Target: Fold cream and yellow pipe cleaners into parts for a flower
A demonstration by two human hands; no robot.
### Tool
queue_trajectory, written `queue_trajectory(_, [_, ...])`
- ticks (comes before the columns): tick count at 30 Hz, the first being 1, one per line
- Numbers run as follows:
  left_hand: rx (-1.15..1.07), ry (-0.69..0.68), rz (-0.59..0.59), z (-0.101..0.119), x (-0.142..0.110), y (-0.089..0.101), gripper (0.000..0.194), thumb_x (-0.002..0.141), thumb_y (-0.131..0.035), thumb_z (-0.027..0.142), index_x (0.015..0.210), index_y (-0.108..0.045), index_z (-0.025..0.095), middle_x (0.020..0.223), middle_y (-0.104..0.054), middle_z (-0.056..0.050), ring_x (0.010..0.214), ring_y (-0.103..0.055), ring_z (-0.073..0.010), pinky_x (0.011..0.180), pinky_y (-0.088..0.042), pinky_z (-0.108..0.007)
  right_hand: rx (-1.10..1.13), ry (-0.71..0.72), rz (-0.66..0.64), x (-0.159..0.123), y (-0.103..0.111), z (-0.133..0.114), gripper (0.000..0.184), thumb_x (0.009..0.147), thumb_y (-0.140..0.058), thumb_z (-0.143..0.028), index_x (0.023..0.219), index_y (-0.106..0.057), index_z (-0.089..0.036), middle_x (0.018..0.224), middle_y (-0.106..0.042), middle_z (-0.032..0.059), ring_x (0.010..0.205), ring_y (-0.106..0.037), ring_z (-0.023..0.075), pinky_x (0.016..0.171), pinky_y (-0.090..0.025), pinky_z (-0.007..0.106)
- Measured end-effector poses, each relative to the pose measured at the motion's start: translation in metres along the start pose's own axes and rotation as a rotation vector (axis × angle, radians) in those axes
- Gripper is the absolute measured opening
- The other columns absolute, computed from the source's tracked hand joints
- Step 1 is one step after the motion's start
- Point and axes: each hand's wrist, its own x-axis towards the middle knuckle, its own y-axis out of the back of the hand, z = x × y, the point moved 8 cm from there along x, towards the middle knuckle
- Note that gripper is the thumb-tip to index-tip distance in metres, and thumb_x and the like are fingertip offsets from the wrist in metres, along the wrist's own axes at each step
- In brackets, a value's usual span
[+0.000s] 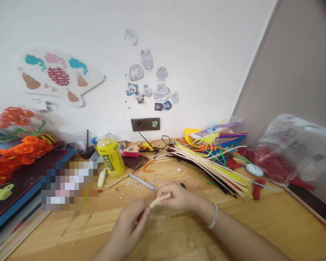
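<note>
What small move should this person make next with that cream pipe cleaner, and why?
Probably a small, gentle bend of the cream pipe cleaner between the fingers, because the left hand and right hand both grip it, with a short stretch showing between them. The stem looks soft enough to shape by hand.

Wall: paper fan (57, 76) at left, stickers (152, 83) right of it, above 2 wall sockets (145, 124).
Desk left: pipe-cleaner flowers (16, 159) on a stacked board (47, 161).
Desk centre: bottle (111, 155) in front of the sockets.
Desk right: pipe-cleaner bundle (214, 170), then computer mouse (254, 169), then plastic bag (290, 148).
</note>
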Motion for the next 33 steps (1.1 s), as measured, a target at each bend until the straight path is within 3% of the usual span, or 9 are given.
queue_trajectory(6, [-0.193,0.170,0.128,-0.012,-0.005,-0.001,0.028,0.083,-0.043,0.030,0.057,-0.048,0.022,0.052,-0.048,0.003,0.051,-0.049,-0.0158,0.050,-0.038,-0.023,0.320,-0.222,0.189,-0.004,-0.016,0.015,0.046,0.067,-0.059,-0.060,0.066,-0.047,-0.015,0.057,-0.037,-0.0061,0.053,-0.031,0.0068,0.047,-0.024,0.019])
queue_trajectory(13, [-0.308,0.132,0.103,0.000,-0.005,-0.007,0.024,0.079,-0.049,0.029,0.056,-0.051,0.021,0.054,-0.055,0.001,0.051,-0.051,-0.0160,0.050,-0.040,-0.022,0.458,-0.247,0.147,-0.005,-0.040,0.010,0.047,0.074,-0.050,-0.060,0.056,-0.042,-0.017,0.051,-0.036,-0.0057,0.048,-0.030,0.0069,0.045,-0.024,0.021])
queue_trajectory(33, [-0.347,0.103,0.061,0.000,-0.005,-0.009,0.027,0.083,-0.045,0.030,0.059,-0.051,0.021,0.059,-0.059,-0.002,0.056,-0.054,-0.0164,0.054,-0.042,-0.023,0.619,-0.200,0.165,-0.002,-0.037,0.004,0.051,0.073,-0.043,-0.066,0.053,-0.037,-0.020,0.052,-0.034,-0.0046,0.048,-0.033,0.0089,0.048,-0.034,0.022])
